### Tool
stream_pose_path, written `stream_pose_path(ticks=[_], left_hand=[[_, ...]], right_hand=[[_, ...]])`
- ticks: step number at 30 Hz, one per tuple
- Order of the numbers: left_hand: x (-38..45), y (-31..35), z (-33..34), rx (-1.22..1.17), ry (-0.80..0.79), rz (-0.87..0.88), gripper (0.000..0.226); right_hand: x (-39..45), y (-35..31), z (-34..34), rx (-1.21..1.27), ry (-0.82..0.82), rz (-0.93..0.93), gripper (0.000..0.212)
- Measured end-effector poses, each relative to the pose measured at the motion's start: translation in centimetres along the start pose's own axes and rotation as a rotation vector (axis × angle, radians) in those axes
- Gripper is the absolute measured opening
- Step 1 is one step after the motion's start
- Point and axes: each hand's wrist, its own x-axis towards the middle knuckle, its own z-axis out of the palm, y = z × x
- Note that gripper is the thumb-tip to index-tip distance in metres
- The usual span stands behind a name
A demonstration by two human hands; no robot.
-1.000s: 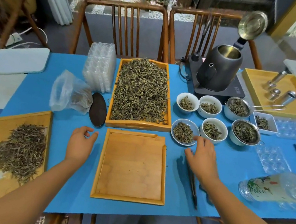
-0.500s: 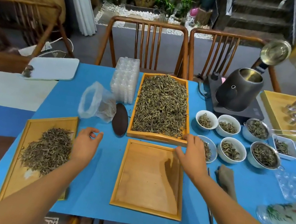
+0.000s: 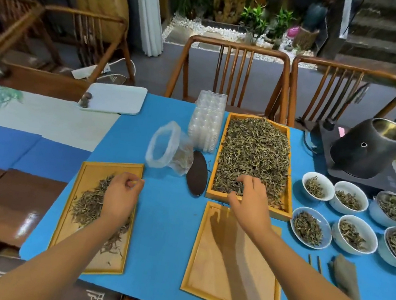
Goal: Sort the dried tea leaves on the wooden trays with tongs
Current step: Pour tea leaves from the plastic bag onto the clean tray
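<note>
Overhead, three wooden trays: the far tray point(image 3: 290, 163) heaped with tea leaves point(image 3: 254, 155), the right hand point(image 3: 250, 204) spread loose over them; the left hand point(image 3: 119, 197), curled empty, above the left tray point(image 3: 68, 218); the near tray point(image 3: 233, 265) bare. Six bowls; tongs point(image 3: 315, 262) lie apart. No readable writing.

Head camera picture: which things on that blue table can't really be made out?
- Slim dark tongs: only two tips show; the right forearm covers the rest.
- Right hand: its fingertips hide whether it has any grip on the leaves in the full wooden tray.
- Left hand: curled over the left wooden tray, hiding leaves below; its contents are unclear.
- Steel strainer bowls: cut off by the right edge.
</note>
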Motion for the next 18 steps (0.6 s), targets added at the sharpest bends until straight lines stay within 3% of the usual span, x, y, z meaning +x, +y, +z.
stream_pose_path(ticks=[12, 18], left_hand=[[2.1, -2.0, 2.0, -0.074, 0.022, -0.172, 0.016], [3.7, -1.6, 5.2, -0.155, -0.059, -0.294, 0.033]], right_hand=[[6.5, -3.8, 5.4, 0.002, -0.158, -0.153, 0.037], [9.9, -3.9, 7.2, 0.016, -0.241, -0.214, 0.038]])
